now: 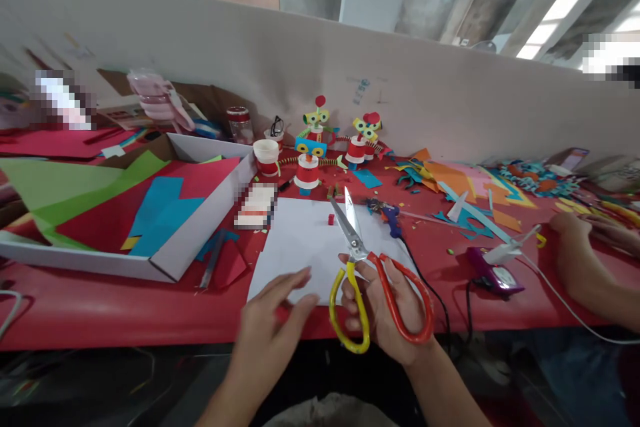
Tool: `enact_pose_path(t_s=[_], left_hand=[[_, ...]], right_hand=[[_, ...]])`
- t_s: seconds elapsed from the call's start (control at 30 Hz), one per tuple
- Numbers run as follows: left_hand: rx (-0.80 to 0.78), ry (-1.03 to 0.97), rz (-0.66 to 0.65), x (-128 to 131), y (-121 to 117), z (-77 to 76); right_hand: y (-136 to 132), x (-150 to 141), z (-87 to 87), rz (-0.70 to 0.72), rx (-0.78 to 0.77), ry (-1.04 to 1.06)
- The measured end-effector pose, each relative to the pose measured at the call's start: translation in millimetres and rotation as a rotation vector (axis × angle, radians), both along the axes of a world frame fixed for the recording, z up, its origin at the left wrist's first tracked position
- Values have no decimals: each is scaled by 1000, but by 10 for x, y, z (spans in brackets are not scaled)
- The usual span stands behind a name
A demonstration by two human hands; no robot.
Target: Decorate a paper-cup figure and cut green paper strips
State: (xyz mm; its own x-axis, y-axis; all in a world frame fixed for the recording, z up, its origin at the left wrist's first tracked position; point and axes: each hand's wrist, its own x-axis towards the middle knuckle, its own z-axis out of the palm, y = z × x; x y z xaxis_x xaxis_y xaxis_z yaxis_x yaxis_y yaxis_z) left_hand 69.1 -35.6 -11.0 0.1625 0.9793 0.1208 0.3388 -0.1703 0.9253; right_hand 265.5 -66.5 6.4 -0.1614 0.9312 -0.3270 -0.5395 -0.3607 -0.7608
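My right hand (pixel 393 310) is closed round a pair of scissors (pixel 356 250) with one yellow and one red handle; the blades are slightly apart and point away from me over a white sheet of paper (pixel 300 240). My left hand (pixel 273 320) hovers at the near edge of that sheet, fingers stretched toward it and slightly blurred, holding nothing that I can see. A tiny red scrap (pixel 331 218) lies on the paper.
A shallow white box (pixel 200 240) of coloured paper sits at left. Paper-cup robot figures (pixel 313 140) stand at the back. A blue glue gun (pixel 390 217) and a purple one (pixel 493 273) lie right of the sheet with cords. Another person's arm (pixel 585 260) rests at far right among paper scraps.
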Motion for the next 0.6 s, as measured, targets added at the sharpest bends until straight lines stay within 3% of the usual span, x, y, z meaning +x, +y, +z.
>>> enact_pose_path(t_s=[0.13, 0.27, 0.47, 0.53, 0.6], left_hand=[[-269, -243, -116, 620, 276, 241], [-404, -313, -189, 704, 313, 205], [-173, -235, -138, 681, 431, 175], [-82, -225, -47, 594, 487, 176], [-15, -211, 96, 341, 459, 149]], right_hand=[[-93, -85, -33, 32, 24, 130], [-116, -102, -60, 22, 7, 190], [-62, -67, -76, 97, -29, 292], [-48, -44, -66, 128, -28, 326], [-36, -9, -56, 140, -23, 327]])
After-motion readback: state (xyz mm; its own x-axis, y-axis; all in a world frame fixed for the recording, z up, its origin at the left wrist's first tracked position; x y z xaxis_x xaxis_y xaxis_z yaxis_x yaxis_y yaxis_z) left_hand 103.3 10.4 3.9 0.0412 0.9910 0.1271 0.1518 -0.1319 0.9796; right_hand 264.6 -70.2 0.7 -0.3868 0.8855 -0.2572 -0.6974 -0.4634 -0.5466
